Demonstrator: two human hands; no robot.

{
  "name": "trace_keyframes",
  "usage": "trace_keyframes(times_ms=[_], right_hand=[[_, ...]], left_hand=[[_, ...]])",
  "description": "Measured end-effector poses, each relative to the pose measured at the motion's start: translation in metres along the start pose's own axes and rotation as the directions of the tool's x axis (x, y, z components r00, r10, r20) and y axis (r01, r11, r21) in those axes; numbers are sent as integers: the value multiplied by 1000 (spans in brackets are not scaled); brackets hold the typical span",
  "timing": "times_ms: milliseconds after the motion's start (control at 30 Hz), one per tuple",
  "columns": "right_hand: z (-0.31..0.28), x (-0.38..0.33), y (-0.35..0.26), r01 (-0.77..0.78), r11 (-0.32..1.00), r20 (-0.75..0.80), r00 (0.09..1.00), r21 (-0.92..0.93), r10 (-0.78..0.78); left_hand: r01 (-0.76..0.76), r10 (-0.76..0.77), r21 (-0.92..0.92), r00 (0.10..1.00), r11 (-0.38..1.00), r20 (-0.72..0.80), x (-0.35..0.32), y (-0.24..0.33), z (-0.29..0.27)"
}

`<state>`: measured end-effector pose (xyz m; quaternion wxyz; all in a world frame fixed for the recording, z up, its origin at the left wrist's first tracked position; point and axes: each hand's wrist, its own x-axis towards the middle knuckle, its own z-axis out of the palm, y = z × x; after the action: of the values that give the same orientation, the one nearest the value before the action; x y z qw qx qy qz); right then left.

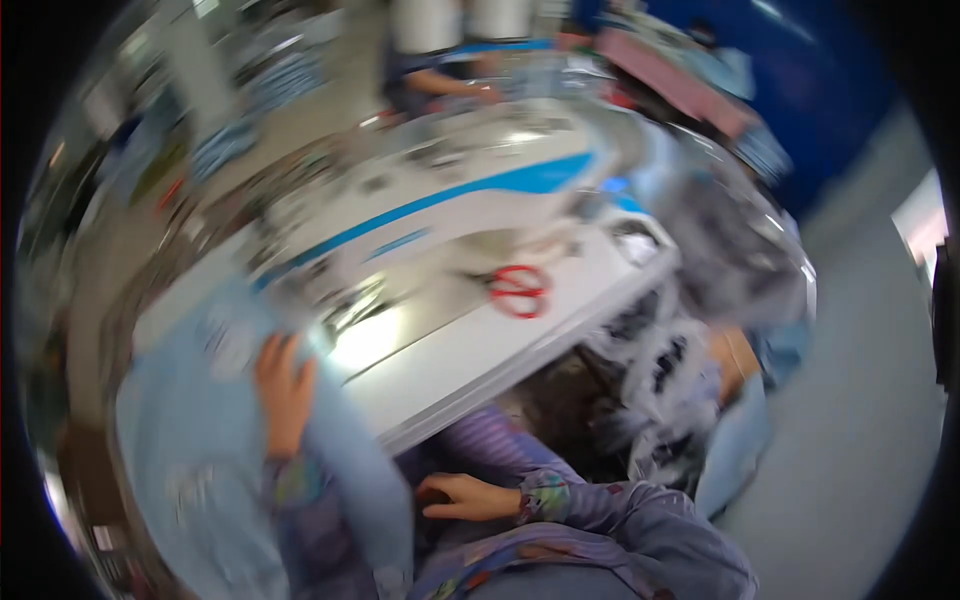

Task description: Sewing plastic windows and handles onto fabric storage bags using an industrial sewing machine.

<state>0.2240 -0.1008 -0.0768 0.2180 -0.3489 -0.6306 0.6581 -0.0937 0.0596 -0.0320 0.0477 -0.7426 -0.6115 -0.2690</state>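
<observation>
Left hand (pixel 283 390) rests, fingers extended, on cloth (pixel 190 410) at eight o'clock; right hand (pixel 472 497), fingers loosely parted, at six.

**Workroom surroundings ranged around a pair of red-handled scissors**

The red-handled scissors (pixel 518 293) are seen laid on a white tabletop (pixel 430 388), their blades blurred. Below and to the right of them, clear plastic bags (pixel 672 372) are bunched, dark pieces being enclosed; a tan panel (pixel 735 362) is placed just beyond these, farther right of the scissors. Well above the scissors, a co-worker (pixel 445 85) is partly shown. To their upper right, pink cloth (pixel 680 82) is spread before a deep-blue wall (pixel 835 95). Far to their upper left, blue cloth piles (pixel 225 147) are blurred near a pale pillar (pixel 198 60).
</observation>
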Motion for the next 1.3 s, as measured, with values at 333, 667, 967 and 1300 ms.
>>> trace_keyframes(times_ms=[333,667,967,1300], right_hand=[[-429,-311,131,377,920,-944,-328,-111,21],[-619,-429,108,407,897,-670,-716,-174,195],[-609,-417,89,450,847,-771,-632,-285,76],[-583,-418,76,584,669,-734,-674,-461,83]], left_hand=[[327,-287,-588,944,740,164,-31,35,-80],[518,-560,-612,816,597,144,-60,45,-148],[582,-781,-726,617,367,99,-60,58,-176],[390,-643,-818,765,422,33,-77,13,-167]])
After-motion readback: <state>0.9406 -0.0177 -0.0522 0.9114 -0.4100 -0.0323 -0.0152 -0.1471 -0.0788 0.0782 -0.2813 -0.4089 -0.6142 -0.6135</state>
